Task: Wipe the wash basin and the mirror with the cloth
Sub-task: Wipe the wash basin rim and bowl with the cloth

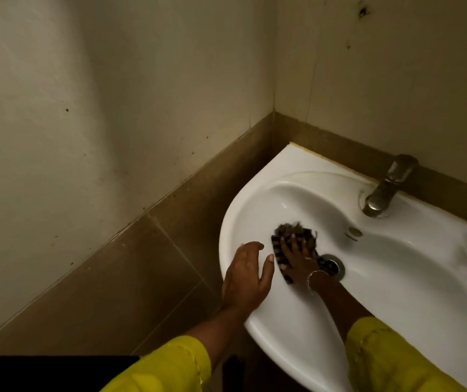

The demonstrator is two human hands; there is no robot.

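**Tiled corner, cloth [280, 246] down in wash basin [255, 193]**

R hand [297, 257] spread flat on top, pressing it to bowl's left slope, just beside drain [334, 267]. Cloth pokes out past fingertips. L hand [245, 274] loose, holding nothing, over left rim.

1. The light is dim and carries a yellow-green cast.
2. The plaster wall [57, 108] is palest in the upper left of the frame and darkens toward the corner at upper centre.
3. Small glints sit on the white wash basin [283, 321], on its upper left inner curve and near the right edge.
4. The basin's far right part is smeared with blur.
5. The metal tap [388, 188] shows a dull sheen and soft edges.
6. Wide-angle distortion bows the wall lines.
7. A black strip fills the lower left corner.
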